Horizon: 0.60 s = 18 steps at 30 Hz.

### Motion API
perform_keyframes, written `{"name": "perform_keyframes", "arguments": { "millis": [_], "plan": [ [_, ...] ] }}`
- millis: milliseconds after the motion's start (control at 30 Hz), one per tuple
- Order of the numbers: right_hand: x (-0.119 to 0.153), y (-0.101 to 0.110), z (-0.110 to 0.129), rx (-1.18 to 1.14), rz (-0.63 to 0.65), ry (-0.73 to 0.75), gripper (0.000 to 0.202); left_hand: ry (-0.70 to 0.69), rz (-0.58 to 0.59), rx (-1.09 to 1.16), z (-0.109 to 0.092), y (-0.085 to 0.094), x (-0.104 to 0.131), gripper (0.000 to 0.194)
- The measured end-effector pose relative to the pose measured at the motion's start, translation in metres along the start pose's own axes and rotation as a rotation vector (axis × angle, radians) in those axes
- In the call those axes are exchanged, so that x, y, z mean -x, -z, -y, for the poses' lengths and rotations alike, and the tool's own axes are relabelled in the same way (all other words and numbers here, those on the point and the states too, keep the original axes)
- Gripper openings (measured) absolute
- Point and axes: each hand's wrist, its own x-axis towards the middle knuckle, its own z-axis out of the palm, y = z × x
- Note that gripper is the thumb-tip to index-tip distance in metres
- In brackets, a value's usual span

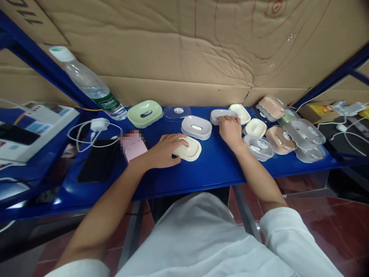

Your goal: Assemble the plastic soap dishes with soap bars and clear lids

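My left hand rests on a cream oval soap dish tray, fingers over its top and thumb at the near left edge. The tray lies on the blue table. Farther right, my right hand has its fingers curled over the near rim of a pale grey soap dish; the fingertips are partly hidden. Between the hands sits another grey soap dish with a white slot piece in its bottom. Beside my right wrist are a cream tray and a grey dish with a clear lid.
A green soap dish and a clear lid lie at the back. Stacked lidded dishes occupy the right. At left stand a water bottle, a phone, a charger and a pink box. Cardboard walls the back.
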Motion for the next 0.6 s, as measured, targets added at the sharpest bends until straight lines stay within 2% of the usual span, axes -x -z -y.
{"name": "perform_keyframes", "arguments": {
  "millis": [167, 300, 467, 600],
  "plan": [
    [0.002, 0.008, 0.008, -0.066, -0.135, 0.079, 0.042, 0.015, 0.009, -0.008, -0.001, -0.004, -0.003, 0.051],
    [0.01, 0.014, 0.02, -0.13, -0.211, 0.197, 0.042, 0.02, -0.012, -0.015, -0.001, -0.006, -0.005, 0.054],
    [0.017, 0.01, 0.033, -0.131, -0.18, 0.33, 0.042, 0.046, -0.019, -0.055, 0.005, -0.003, -0.004, 0.054],
    [0.011, 0.003, 0.025, -0.11, -0.15, 0.304, 0.04, 0.065, -0.044, -0.123, 0.007, -0.002, -0.004, 0.054]
  ]
}}
